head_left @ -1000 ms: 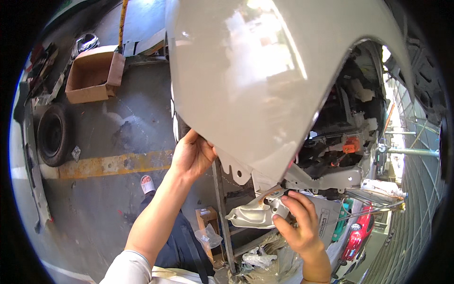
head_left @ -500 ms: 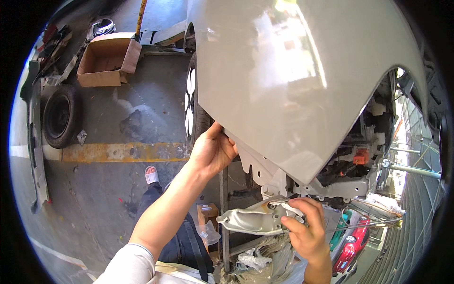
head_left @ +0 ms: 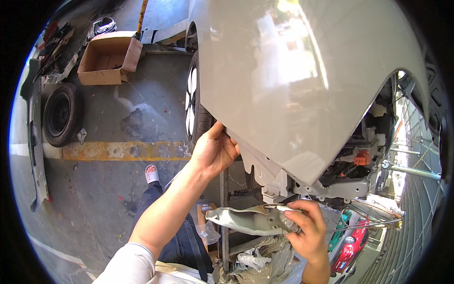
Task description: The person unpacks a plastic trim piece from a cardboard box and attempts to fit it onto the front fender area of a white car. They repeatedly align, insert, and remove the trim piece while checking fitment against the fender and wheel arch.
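A glossy grey-beige car fender (head_left: 283,94) fills the upper middle. At its lower left edge, above the wheel (head_left: 193,99), my left hand (head_left: 215,150) is closed, thumb on the outside and fingers tucked behind the panel. Below the fender's lower corner, my right hand (head_left: 307,227) grips the right end of a pale metal bracket (head_left: 250,221). This long channel-shaped piece lies roughly level and points left. Just above it sits the light body flange (head_left: 279,187) of the car, apart from the bracket.
On the floor at the left are an open cardboard box (head_left: 101,78), a loose tyre (head_left: 61,116) and a long bumper-like part (head_left: 35,142). A metal stand leg (head_left: 224,213) rises beside crumpled plastic sheeting (head_left: 255,260). The open engine bay (head_left: 359,146) shows at the right.
The bracket has tilted and shifted slightly left in my right hand, turning its hollow side more into view. My left hand keeps its hold on the fender edge.
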Motion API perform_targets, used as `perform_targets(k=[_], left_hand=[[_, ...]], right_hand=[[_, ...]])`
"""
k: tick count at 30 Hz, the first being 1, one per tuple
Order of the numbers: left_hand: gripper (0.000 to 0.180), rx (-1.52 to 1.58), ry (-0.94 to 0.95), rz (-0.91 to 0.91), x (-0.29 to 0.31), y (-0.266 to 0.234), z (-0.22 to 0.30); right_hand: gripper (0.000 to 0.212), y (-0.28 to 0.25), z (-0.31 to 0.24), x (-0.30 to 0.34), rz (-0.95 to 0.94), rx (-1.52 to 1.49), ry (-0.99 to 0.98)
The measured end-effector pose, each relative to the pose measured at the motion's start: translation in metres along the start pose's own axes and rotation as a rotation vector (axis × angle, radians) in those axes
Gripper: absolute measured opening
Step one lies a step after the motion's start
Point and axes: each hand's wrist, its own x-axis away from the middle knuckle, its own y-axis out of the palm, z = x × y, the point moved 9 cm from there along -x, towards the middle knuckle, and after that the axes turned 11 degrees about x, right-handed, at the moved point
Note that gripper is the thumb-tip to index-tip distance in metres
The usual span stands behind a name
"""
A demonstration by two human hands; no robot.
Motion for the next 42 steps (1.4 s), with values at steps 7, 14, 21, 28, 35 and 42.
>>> perform_targets(k=[7, 14, 21, 28, 35, 42], left_hand=[[0.040, -0.057, 0.030, 0.077, 0.0012, -0.0011, 0.0002], [0.039, -0.048, 0.051, 0.155, 0.0016, -0.0009, 0.0000], [0.040, 0.054, 0.025, 0.022, -0.0002, -0.0016, 0.0009], [0.041, 0.013, 0.031, 0.133, 0.0020, 0.0004, -0.0014], [0.040, 0.039, 0.015, 0.109, 0.0015, 0.0000, -0.0019], [0.040, 0.011, 0.033, 0.134, 0.0003, -0.0019, -0.0019]], right_hand=[[0.058, 0.0006, -0.0001, -0.0048, 0.006, -0.026, -0.012], [0.056, 0.0037, -0.0043, -0.0069, 0.004, 0.023, -0.067], [0.055, 0.0040, -0.0006, -0.0057, 0.039, -0.036, -0.058], [0.053, 0.0066, -0.0010, -0.0084, 0.017, -0.037, -0.082], [0.056, 0.0072, -0.0033, -0.0103, 0.018, -0.023, -0.100], [0.055, 0.0085, -0.0021, -0.0076, 0.002, -0.084, -0.115]])
